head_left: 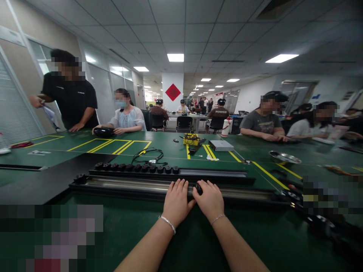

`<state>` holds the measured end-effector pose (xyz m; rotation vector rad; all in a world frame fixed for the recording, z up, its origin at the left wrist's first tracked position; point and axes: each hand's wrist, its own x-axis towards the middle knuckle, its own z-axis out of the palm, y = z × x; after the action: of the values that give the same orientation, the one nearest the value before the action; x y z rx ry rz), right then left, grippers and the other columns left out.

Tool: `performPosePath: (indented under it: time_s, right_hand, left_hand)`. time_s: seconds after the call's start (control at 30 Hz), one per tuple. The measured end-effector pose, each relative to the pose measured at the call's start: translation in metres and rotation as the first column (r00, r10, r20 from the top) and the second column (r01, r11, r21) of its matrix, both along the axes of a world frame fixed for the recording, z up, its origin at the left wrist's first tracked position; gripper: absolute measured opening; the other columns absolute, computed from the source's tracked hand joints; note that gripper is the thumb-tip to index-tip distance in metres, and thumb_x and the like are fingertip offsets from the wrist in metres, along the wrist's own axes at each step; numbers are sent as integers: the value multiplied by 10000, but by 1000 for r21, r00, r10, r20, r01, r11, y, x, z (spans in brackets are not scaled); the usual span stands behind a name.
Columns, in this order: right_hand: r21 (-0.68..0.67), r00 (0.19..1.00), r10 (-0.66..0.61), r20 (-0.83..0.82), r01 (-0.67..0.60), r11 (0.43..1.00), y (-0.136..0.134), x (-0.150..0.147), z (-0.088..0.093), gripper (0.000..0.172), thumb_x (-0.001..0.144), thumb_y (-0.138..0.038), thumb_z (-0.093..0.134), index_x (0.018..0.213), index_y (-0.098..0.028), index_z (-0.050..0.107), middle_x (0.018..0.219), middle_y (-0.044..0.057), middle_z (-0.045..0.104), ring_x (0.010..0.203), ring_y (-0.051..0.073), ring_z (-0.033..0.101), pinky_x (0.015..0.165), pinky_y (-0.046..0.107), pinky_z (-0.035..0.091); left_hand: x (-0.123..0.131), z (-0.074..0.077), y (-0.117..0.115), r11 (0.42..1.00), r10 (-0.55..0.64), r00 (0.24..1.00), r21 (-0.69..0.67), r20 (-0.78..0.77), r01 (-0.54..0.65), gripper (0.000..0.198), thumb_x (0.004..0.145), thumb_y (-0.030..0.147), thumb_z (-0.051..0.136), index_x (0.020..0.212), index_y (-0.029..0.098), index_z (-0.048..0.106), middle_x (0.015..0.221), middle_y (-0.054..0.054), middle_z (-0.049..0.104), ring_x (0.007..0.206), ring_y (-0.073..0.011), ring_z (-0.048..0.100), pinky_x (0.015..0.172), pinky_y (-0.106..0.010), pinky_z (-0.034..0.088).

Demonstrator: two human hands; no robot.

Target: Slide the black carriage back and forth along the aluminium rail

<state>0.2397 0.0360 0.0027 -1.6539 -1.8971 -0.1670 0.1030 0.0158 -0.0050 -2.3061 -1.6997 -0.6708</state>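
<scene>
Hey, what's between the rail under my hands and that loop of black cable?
A second rail, carrying a row of black pieces, lies there in the head view.

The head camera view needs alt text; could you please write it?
A bare left hand lies over a long black track with a silvery channel, beside a bare right hand whose fingers meet a small black piece. Beyond, a second black track carries a row of chunky black pieces on a yellow-marked green table.
</scene>
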Motion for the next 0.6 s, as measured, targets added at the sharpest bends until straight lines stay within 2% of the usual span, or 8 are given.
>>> performPosePath:
  time_s: [0.27, 0.6]
  right_hand:
    - [33, 1000, -6, 1, 6, 999, 2, 0, -2, 334, 769, -322, 471, 1007, -164, 644, 1087, 70, 641, 1084, 235, 520, 967, 363, 311]
    - [117, 1000, -7, 15, 5, 993, 2, 2, -2, 307, 752, -291, 479, 966, -153, 651, 996, 72, 669, 1014, 233, 558, 917, 343, 364]
  left_hand:
    - [0, -4, 2, 1000, 3, 1000, 10, 6, -3, 623, 798, 534, 428, 1285, 146, 411, 1350, -97, 446, 1277, -241, 327, 1078, -423, 213]
    - [0, -2, 0, 1000, -3, 1000, 29, 11, 2, 616, 790, 517, 456, 1283, 149, 413, 1343, -99, 454, 1269, -243, 341, 1070, -434, 232]
